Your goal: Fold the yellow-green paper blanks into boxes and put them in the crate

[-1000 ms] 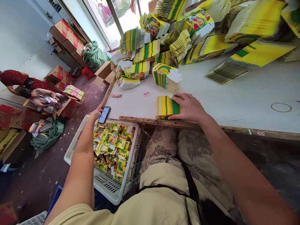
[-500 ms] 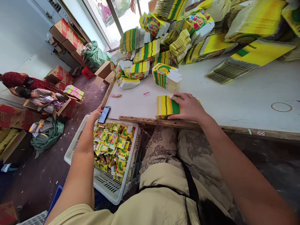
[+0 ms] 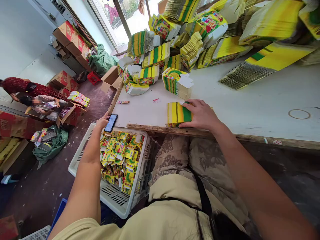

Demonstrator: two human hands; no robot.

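My left hand (image 3: 102,122) is closed around a smartphone (image 3: 110,123) with a lit screen, over the far end of a white plastic crate (image 3: 140,166). Yellow and green folded candy boxes (image 3: 121,148) fill much of that crate. On the white table (image 3: 240,110), near its wooden front edge, my right hand (image 3: 201,114) grips a stack of flat yellow-and-green cartons (image 3: 175,114). Thumb and fingers lie along opposite sides of this stack, and the palm hides its right part. Just beyond it stands another carton stack (image 3: 177,82), apart from my hand.
Many carton bundles (image 3: 156,55) are heaped along the back of the table. A rubber band (image 3: 299,114) lies at the right. Two people (image 3: 42,100) are among red cardboard boxes (image 3: 72,36) at the left. A green sack (image 3: 51,146) rests on the floor.
My hands, the phone and the gripped stack keep their places. In the background, the seated person's hands have shifted slightly above the open box.
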